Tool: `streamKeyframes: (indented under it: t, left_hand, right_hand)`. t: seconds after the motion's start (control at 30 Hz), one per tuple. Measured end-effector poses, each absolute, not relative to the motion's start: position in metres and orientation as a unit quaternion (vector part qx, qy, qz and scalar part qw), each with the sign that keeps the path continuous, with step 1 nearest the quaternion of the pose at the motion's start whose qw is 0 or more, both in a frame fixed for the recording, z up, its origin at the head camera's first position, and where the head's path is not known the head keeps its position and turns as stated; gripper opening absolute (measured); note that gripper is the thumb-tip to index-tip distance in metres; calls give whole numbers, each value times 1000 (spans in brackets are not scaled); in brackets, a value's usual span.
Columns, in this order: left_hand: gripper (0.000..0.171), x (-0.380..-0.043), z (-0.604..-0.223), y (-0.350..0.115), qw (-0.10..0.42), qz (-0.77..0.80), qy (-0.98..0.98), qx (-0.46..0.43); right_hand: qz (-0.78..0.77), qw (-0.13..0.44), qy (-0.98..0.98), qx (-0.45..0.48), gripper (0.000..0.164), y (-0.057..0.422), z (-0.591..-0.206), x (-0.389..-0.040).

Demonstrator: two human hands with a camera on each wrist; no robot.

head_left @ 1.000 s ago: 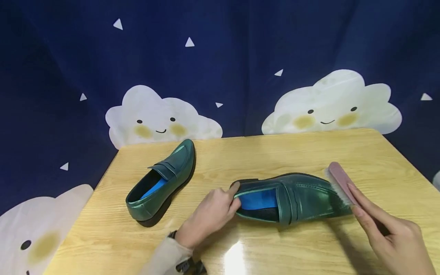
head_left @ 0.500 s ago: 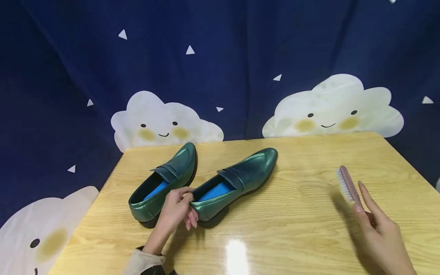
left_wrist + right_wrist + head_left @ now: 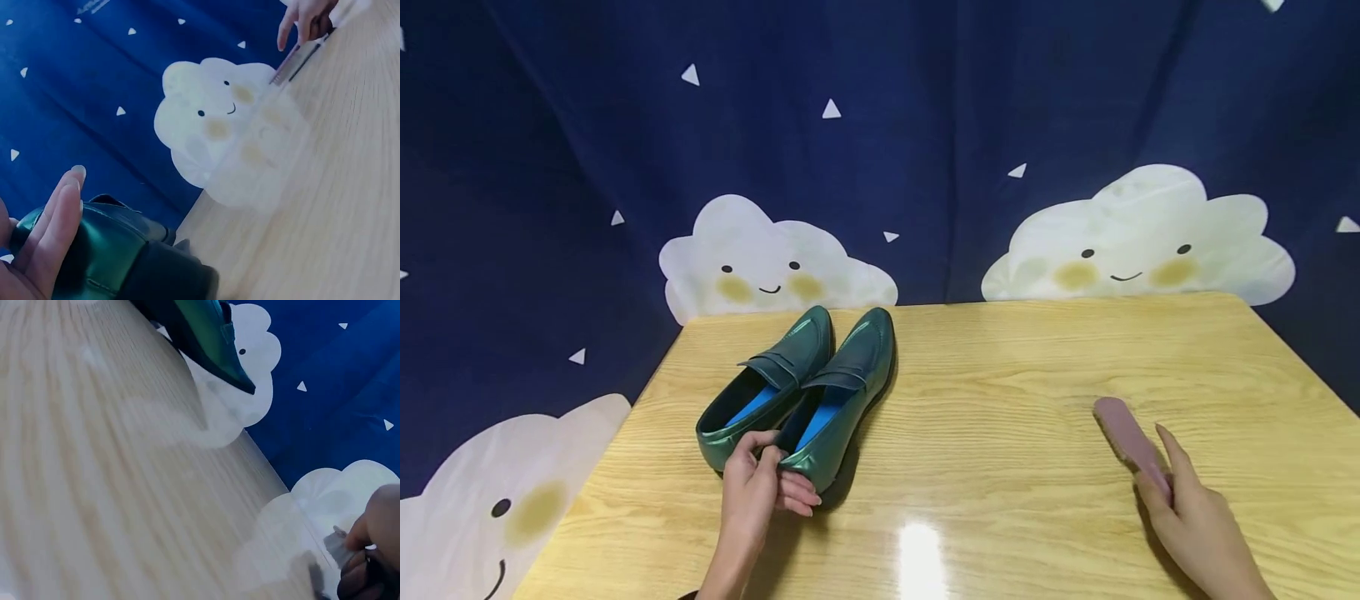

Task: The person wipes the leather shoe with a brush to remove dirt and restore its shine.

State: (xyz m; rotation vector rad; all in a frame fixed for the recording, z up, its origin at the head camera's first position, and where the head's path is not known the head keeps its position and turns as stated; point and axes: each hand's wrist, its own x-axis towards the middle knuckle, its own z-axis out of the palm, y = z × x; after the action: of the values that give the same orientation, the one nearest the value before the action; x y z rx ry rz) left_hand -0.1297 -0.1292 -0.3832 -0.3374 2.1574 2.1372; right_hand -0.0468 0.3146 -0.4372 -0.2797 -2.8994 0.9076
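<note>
Two green penny loafers with blue insoles stand side by side at the table's left, toes pointing away. My left hand (image 3: 752, 487) pinches the heel rim of the nearer-right loafer (image 3: 850, 375), thumb at the opening and other fingers behind the heel. In the left wrist view, that loafer's heel (image 3: 112, 250) lies against the fingers. The second loafer (image 3: 797, 350) is just left of it, overlapped by it in the head view. My right hand (image 3: 1198, 525) grips a pink-handled brush (image 3: 1127, 437) over the table's right side, bristles mostly hidden beneath its back.
The light wooden table (image 3: 1000, 467) spreads between the shoes and the brush. Behind its far edge hangs a dark blue curtain (image 3: 925, 150) with smiling clouds and white triangles. A bright light reflection shows near the front.
My left hand has swung the held loafer upright and leftward, until it lies parallel beside the other one. My right hand has drawn the brush away from the shoe and turned its bristles downward.
</note>
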Motion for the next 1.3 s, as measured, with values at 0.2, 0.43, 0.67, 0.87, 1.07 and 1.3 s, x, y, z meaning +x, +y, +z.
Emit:
streamKeyframes:
  t: [0.2, 0.43, 0.67, 0.87, 1.07, 1.3]
  left_hand:
    - [36, -136, -384, -130, 31, 699, 707, -100]
    - [32, -134, -383, -129, 30, 695, 714, -85]
    - [28, -135, -381, -127, 38, 673, 735, -75]
    - [29, -135, -381, -127, 55, 659, 748, -64]
    - [30, -136, -382, -125, 51, 664, 743, -64]
    - [29, -141, -383, -122, 34, 677, 733, -60]
  right_hand:
    - [250, 99, -960, -82, 71, 308, -445, -47]
    - [187, 100, -970, -119, 68, 304, -448, -48]
    - [159, 190, -964, -97, 53, 301, -449, -47]
    - [160, 196, -963, -93, 48, 305, -448, -46]
    - [164, 212, -959, -89, 44, 306, -451, -46]
    - [173, 234, -954, -76, 46, 307, -454, -48]
